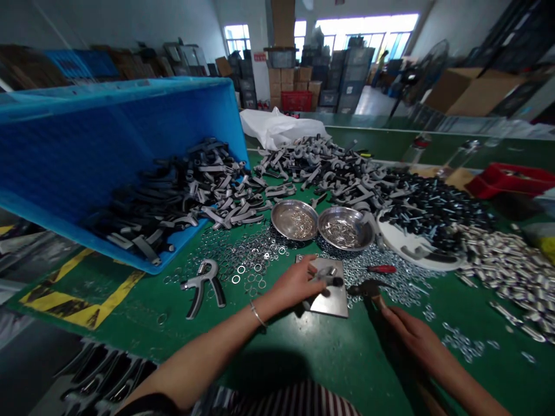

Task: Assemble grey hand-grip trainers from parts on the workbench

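Note:
Over a flat metal plate (332, 303), my left hand (299, 282) grips a grey-and-black handle part (326, 276), its fingers wrapped partly round it. Much of that part is hidden by the fingers. My right hand (405, 326) is closed round the wooden handle of a hammer (368, 289), whose dark head is just right of the plate. A red-handled screwdriver (381, 269) lies beyond the hammer. To the left of my left arm, an assembled hand grip exerciser (204, 286) rests on the green table.
A tilted blue crate (236, 124) full of handle parts stands at left. Two metal bowls (277, 222) (368, 240) hold small pieces. Loose rings (236, 279) and nuts (463, 344) are scattered around. Piled bolts (446, 202), silver cylindrical parts (511, 271) and a red bin (503, 179) stand right.

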{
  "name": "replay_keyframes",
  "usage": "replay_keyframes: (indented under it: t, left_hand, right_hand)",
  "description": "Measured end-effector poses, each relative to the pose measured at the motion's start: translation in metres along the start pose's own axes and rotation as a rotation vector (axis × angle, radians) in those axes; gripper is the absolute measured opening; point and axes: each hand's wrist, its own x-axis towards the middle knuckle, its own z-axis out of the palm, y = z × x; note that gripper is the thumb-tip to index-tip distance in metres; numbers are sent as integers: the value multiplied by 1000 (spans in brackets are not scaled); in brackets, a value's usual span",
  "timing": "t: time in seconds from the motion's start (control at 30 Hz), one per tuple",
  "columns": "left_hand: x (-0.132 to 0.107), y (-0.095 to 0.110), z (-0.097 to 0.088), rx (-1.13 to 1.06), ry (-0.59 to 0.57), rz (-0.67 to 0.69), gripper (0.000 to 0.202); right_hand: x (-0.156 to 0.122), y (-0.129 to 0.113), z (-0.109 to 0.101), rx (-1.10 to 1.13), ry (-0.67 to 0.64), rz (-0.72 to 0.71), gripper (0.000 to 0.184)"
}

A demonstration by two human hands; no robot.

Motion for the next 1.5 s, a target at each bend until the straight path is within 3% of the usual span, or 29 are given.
replay_keyframes:
  t: [0.07,0.17,0.27,0.33,0.47,0.6,0.73,0.83,0.9,1.03,1.17,1.3,1.5]
  left_hand:
    - [3,0,-8,-131,22,-74,50]
    - [-4,-7,-14,56,190,-41,45]
    - [-20,-18,-14,231,148,13,32]
    - [-29,-19,-14,287,109,39,23]
    - [-31,4,-18,449,226,209,32]
    - [-25,34,-16,602,178,461,40]
    - [-30,40,-6,548,154,432,31]
    - [-39,32,-3,492,128,382,33]
    - [-42,24,-5,498,143,285,34]
    - [-39,7,-3,462,201,94,28]
    - [-30,-3,13,419,223,0,59]
    - [-23,-7,19,417,163,-45,47]
    - [-21,-9,14,409,121,-61,50]
  right_hand:
    - [22,13,-14,-262,225,-258,35]
    - [68,26,-32,-618,489,-478,38]
    - [100,31,-42,-846,493,-529,32]
    - [102,29,-47,-895,421,-542,28]
    - [63,-1,-52,-674,305,-507,32]
    - [18,-63,-34,-215,125,-485,36]
    - [9,-103,5,312,53,-394,30]
    - [22,-110,33,624,-28,-383,26]
    - [36,-110,46,740,-10,-322,27]
    - [65,-106,61,675,164,-279,35]
    - [81,-99,74,452,288,-317,35]
    - [85,-92,82,410,303,-314,33]
    - [86,-88,83,409,310,-286,30]
